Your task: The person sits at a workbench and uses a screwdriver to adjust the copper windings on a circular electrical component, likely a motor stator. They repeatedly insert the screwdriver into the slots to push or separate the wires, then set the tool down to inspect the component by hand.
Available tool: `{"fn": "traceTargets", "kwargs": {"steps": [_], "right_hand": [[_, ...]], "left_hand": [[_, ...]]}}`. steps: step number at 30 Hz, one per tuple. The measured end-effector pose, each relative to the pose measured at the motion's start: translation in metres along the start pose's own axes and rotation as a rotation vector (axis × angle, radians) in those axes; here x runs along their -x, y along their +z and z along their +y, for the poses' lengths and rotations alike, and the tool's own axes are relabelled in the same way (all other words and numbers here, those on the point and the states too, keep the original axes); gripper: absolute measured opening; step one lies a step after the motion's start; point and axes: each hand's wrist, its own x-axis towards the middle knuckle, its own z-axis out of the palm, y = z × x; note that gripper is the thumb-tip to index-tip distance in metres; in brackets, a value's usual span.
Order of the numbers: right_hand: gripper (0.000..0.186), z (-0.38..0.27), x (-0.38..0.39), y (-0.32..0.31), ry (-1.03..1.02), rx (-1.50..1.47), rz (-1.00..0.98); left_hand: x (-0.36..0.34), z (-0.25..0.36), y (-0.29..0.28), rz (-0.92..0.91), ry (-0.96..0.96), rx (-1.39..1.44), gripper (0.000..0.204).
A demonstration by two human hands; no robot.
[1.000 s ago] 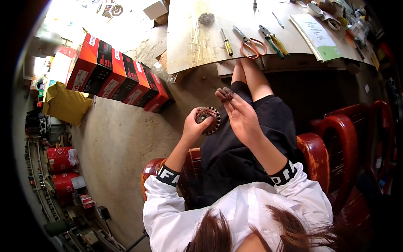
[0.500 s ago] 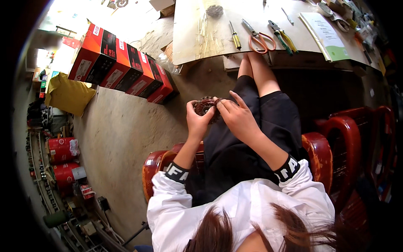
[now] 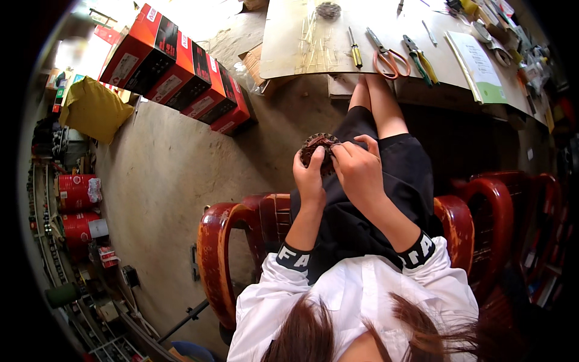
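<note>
My left hand (image 3: 310, 180) grips a round, toothed, dark part with reddish-brown wire (image 3: 315, 143) just above my lap, thumb across its face. My right hand (image 3: 359, 174) has its fingertips pinched at the part's right side; exactly what they hold there is partly hidden. Beneath both hands is my black skirt (image 3: 398, 187). Beyond my knees, on the pale table (image 3: 283, 54), are a yellow-handled screwdriver (image 3: 356, 54), orange-handled scissors (image 3: 391, 63), green-and-yellow pliers (image 3: 422, 60) and a coil of thin wire (image 3: 329, 11).
Stacked red-and-black boxes (image 3: 166, 84) stand at upper left, beside a yellow sack (image 3: 93, 111). Red drums (image 3: 77, 193) line the left side. A worn red wooden chair (image 3: 214, 247) surrounds me, with more chairs at right. An open booklet (image 3: 476, 69) lies on the table's right.
My right hand came from open, palm up, onto the round part and closed at it. Both hands and the part have shifted rightward and upward in the picture.
</note>
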Motion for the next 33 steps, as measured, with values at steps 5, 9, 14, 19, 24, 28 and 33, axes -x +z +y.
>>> {"fn": "traceTargets", "kwargs": {"steps": [5, 9, 14, 19, 24, 28, 33], "right_hand": [[0.006, -0.003, -0.007, -0.008, -0.069, 0.021, -0.006], [0.006, 0.005, -0.019, -0.008, -0.218, 0.09, -0.006], [0.006, -0.003, -0.017, -0.004, -0.249, 0.127, -0.004], [0.002, -0.012, -0.018, -0.005, -0.232, 0.076, -0.044], [0.004, 0.012, -0.041, -0.006, -0.544, 0.12, -0.112], [0.005, -0.007, -0.041, -0.007, -0.474, 0.131, -0.087], [0.006, -0.025, -0.028, 0.001, -0.226, 0.081, -0.047]], "left_hand": [[0.005, 0.01, 0.0, -0.013, 0.025, -0.02, 0.03], [0.007, 0.02, -0.003, -0.069, 0.051, -0.15, 0.036], [0.004, 0.024, -0.007, -0.032, 0.208, -0.271, 0.041], [0.006, 0.015, -0.005, 0.081, 0.112, -0.092, 0.04], [-0.002, 0.028, -0.017, -0.106, 0.037, -0.262, 0.037], [-0.006, 0.031, -0.013, 0.023, 0.099, -0.045, 0.037], [-0.002, 0.022, 0.001, 0.124, 0.061, 0.16, 0.038]]}}
